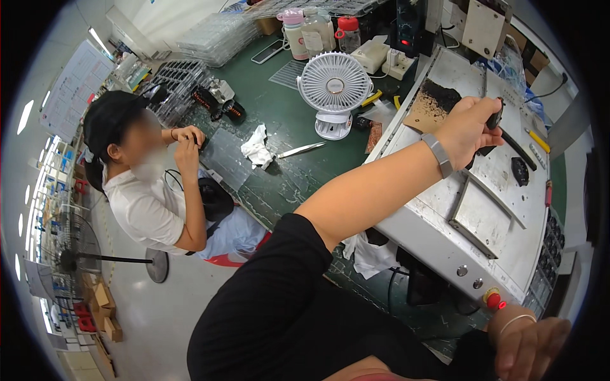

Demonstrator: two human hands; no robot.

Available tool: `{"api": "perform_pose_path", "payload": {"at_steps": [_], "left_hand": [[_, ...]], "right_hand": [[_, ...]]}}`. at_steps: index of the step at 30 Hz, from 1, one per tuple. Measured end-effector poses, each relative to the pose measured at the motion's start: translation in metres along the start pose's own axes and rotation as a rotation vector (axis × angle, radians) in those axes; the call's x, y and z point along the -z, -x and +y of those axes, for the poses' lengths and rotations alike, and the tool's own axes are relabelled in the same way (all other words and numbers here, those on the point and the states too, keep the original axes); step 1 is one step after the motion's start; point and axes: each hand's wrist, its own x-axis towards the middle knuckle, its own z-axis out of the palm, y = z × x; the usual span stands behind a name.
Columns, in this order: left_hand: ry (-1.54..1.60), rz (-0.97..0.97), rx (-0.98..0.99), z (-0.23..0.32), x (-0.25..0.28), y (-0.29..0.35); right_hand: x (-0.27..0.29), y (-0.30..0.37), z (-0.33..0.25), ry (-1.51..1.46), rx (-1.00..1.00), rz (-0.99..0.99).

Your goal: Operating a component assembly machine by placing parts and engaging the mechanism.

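My left hand (pixel 469 130), with a grey band on the wrist, reaches over the white machine's work surface (pixel 432 184). Its thumb and fingers close on a small black part (pixel 496 115). Close by are a black bar (pixel 519 150) and a black lump-like piece (pixel 520 171). A brown sheet with black residue (pixel 432 105) lies left of that hand, and a metal plate (pixel 481 216) sits below it. My right hand (pixel 532 343) is at the lower right, near the red button (pixel 493 298). Its fingers are curled together, and anything inside them is hidden.
A person in a black cap (pixel 155 184) sits at the left, handling a small dark item. On the green table (pixel 279 197) are a white fan (pixel 335 86), tweezers (pixel 301 150), crumpled white tissue (pixel 257 147) and several bottles (pixel 316 33). A yellow-handled tool (pixel 537 140) lies at the machine's right.
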Motion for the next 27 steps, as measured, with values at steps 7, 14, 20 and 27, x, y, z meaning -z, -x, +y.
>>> {"api": "perform_pose_path", "payload": {"at_steps": [7,14,20,27], "left_hand": [[-0.080,-0.156,-0.205,0.034,0.003,0.056],[-0.991,0.536,-0.459,0.093,0.158,0.197],[-1.183,0.951,-0.299,0.165,0.317,0.261],[-1.132,1.122,-0.285,0.186,0.337,0.259]], "right_hand": [[-0.025,0.004,0.010,0.133,0.247,0.112],[-0.069,0.000,0.037,0.409,0.585,0.924],[0.004,-0.012,0.025,0.047,0.109,0.525],[-0.014,0.014,0.044,0.090,0.076,0.605]]}}
